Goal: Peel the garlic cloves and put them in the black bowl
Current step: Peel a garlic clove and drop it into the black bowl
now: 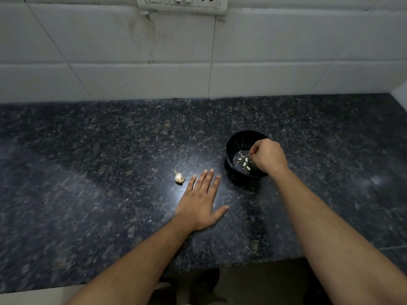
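On dark speckled stone surface (110, 150), against white tiled wall (132, 73): black bowl (233, 146) right of centre, small unpeeled piece of garlic (179, 177) left of it, well apart from the bowl.

Inside the bowl, on its floor: a few pale peeled cloves (246, 164) in a loose cluster, with thin dry stalks or skin threads (239, 158) lying among them.

Over the bowl's right half: right hand (267, 156), back of hand toward the camera, fingers (253, 150) curled downward into the bowl, tips just above and beside the peeled cloves. Hidden under the knuckles whether a clove is pinched between them; cannot tell if grasping or merely clenched. Wrist across the bowl's near right rim.

Flat on the surface, between garlic piece and bowl: left hand (201, 203), palm down, fingers straight and spread, released, holding nothing. Little finger tip just beside the unpeeled garlic, not touching, with a narrow strip of stone between. Thumb stretched out to the right, toward the bowl's near side but apart from it.

Above, at top edge of wall: white switch and socket panel (182, 3), with a dull stain running down the tile beneath.
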